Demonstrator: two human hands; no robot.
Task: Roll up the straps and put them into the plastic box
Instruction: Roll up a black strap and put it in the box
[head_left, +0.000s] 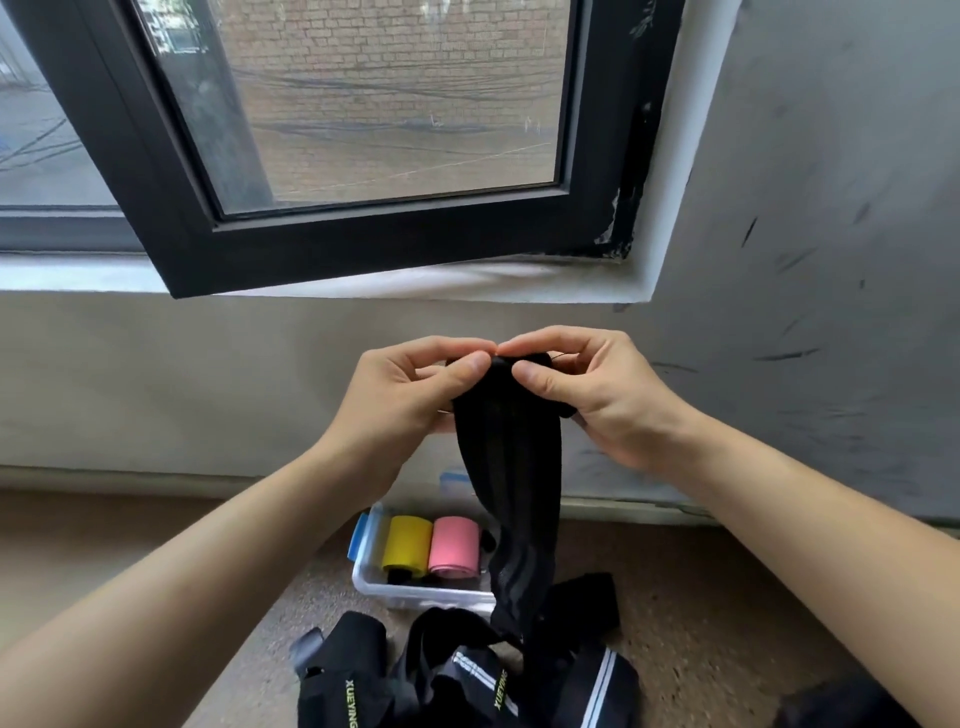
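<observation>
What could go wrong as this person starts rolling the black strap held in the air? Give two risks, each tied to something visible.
1. The left hand and right hand pinch only the top end of the black strap, so the first turns may slip or wind crooked.
2. Its hanging tail reaches the loose straps on the floor and may snag or drag them against the plastic box holding the yellow roll and pink roll.
</observation>
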